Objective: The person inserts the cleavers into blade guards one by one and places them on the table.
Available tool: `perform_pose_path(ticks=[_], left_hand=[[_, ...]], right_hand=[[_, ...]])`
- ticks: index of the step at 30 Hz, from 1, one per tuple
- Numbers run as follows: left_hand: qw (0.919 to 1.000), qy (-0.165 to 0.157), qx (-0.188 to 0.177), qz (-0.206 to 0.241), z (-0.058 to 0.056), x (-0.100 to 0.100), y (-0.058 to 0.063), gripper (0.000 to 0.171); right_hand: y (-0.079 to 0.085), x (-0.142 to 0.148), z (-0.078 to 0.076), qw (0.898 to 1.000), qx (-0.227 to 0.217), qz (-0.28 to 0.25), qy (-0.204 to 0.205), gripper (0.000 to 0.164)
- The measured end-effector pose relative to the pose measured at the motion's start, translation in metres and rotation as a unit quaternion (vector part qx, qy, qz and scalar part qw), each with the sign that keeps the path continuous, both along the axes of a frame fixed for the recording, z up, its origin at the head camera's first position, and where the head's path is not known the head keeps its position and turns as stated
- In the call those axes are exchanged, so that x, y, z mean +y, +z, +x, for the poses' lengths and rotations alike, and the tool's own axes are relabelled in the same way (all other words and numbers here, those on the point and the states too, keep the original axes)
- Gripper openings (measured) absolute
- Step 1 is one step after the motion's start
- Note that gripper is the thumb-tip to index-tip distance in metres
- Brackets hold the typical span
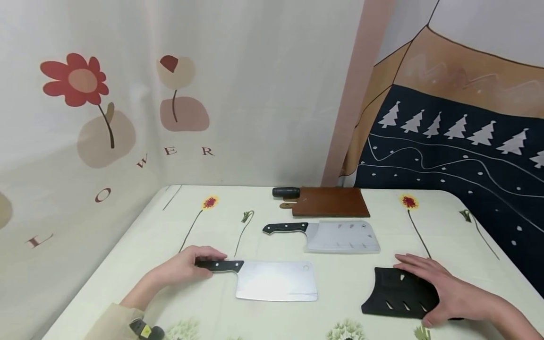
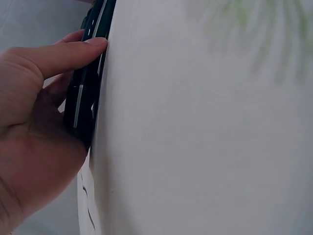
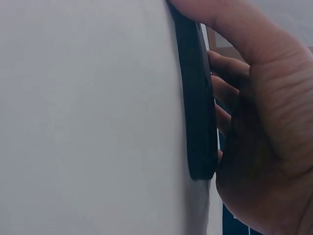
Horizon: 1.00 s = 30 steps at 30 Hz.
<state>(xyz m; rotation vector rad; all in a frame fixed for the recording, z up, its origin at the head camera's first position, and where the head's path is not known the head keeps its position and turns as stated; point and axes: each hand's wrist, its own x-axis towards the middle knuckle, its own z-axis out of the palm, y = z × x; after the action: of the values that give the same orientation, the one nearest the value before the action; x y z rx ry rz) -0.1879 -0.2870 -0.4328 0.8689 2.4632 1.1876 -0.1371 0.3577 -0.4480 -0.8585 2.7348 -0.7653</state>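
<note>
A cleaver (image 1: 276, 282) with a bare, shiny blade lies flat on the table, its black riveted handle pointing left. My left hand (image 1: 182, 267) grips the end of that handle. In the left wrist view, thumb and fingers pinch the black handle (image 2: 79, 105) from both sides, close over the cloth. On the right, a black blade cover (image 1: 380, 293) with slots lies on the cloth. Spanning it from above, my right hand (image 1: 448, 289) holds it by its edges, thumb at the near edge, fingers at the far one. The right wrist view shows the cover's edge (image 3: 199, 107) between thumb and fingers.
Behind the bare cleaver lies a second cleaver (image 1: 285, 228) in a translucent slotted sheath (image 1: 343, 237). Farther back, a black-handled knife (image 1: 285, 192) lies with a brown sheath (image 1: 333, 202). Printed curtains (image 1: 263, 94) stand behind the flower-patterned tablecloth (image 1: 140, 236).
</note>
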Motion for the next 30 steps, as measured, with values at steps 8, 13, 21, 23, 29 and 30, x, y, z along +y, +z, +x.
perform_pose_path(ticks=[8, 13, 21, 23, 29, 30], left_hand=[[0.9993, 0.000, -0.034, 0.013, 0.002, -0.006, 0.005, 0.039], [0.9980, -0.006, -0.060, 0.020, 0.004, -0.009, 0.012, 0.040], [0.9937, -0.034, -0.096, 0.047, 0.005, -0.009, 0.016, 0.043], [0.9921, -0.035, -0.108, 0.053, 0.005, -0.010, 0.016, 0.044], [0.9914, -0.029, -0.114, 0.058, 0.005, -0.012, 0.015, 0.046], [0.9920, -0.028, -0.108, 0.058, 0.005, -0.012, 0.014, 0.045]], right_hand=[[0.002, -0.007, 0.000, 0.999, 0.052, 0.006, -0.004, 0.106], [0.005, -0.008, 0.002, 0.993, 0.113, 0.023, -0.005, 0.112], [0.016, -0.009, 0.000, 0.995, 0.087, 0.036, -0.021, 0.111], [0.018, -0.011, -0.002, 0.996, 0.073, 0.038, -0.027, 0.110], [0.022, -0.016, -0.005, 0.997, 0.040, 0.053, -0.044, 0.105], [0.022, -0.017, -0.005, 0.997, 0.037, 0.054, -0.047, 0.104]])
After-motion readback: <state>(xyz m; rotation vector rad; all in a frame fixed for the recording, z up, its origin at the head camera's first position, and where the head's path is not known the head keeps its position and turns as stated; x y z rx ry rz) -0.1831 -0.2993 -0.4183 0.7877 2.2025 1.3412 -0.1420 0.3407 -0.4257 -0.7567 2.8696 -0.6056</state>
